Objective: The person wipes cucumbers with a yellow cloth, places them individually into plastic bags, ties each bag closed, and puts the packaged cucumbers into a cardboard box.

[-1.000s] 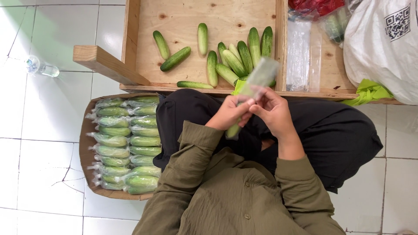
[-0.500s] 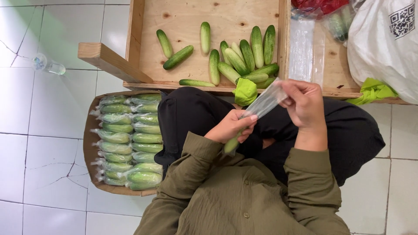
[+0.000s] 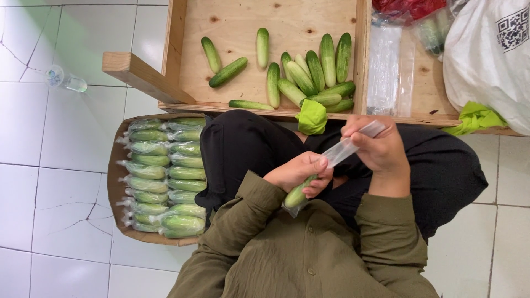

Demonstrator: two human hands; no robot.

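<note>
Over the lap, a cucumber [image 3: 297,194] is going into a clear bag [image 3: 337,155].
Left hand [image 3: 301,172] is gripping it, right hand [image 3: 378,144] pinching the bag's top, seemingly taut; pulling straight is keeping the plastic smooth.

Thirteen loose cucumbers [image 3: 309,72], one wooden crate [image 3: 232,16], one water bottle [image 3: 65,80]

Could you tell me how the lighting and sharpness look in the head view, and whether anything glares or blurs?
Head view: soft, even light, faint shadows; the left hand and right hand are sharp, without blur; mild sheen on the clear bag and the bagged cucumbers; white tiles bright, not blown out.
</note>
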